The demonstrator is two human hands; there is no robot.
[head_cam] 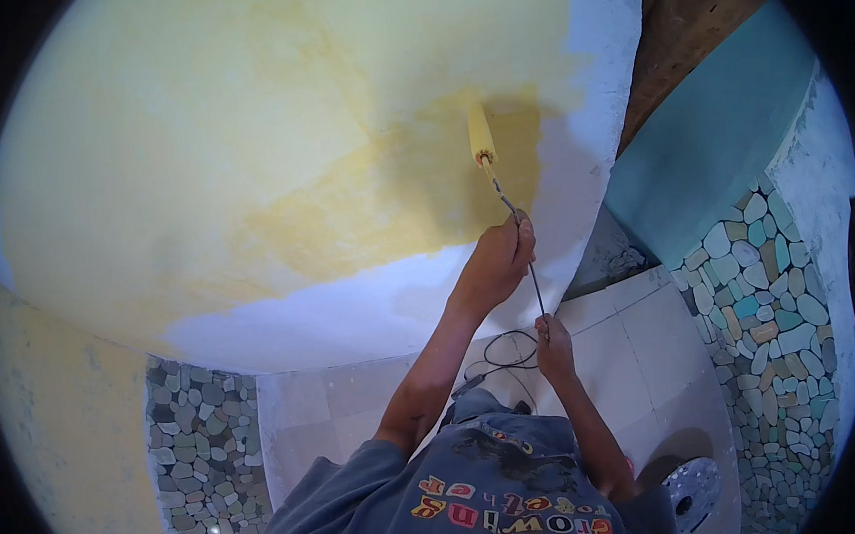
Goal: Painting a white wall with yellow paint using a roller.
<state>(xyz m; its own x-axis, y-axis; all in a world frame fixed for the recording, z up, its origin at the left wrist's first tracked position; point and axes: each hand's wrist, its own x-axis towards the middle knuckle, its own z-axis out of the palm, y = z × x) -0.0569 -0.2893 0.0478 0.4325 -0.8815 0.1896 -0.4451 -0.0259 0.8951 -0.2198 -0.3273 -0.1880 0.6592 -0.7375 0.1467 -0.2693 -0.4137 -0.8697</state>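
A paint roller with a yellow-coated sleeve (480, 132) rests against the wall (414, 289). My left hand (499, 260) grips the roller's thin metal rod (535, 284) a short way below the sleeve. Lower on the same rod, my right hand (554, 351) is closed around it; its end is hidden in the fist. Around the sleeve is a patch of darker yellow paint (431, 188), which looks wet. Paler yellow covers the wall above and to the left. Bare white shows along the lower part and right edge.
A thin black cable (514, 363) lies looped on the tiled floor (638, 344) below my hands. A paint-spotted round object (695, 495) stands at lower right. Pebble-stone panels (206, 448) flank the floor on both sides. Beyond the wall's right edge is a teal surface (701, 148).
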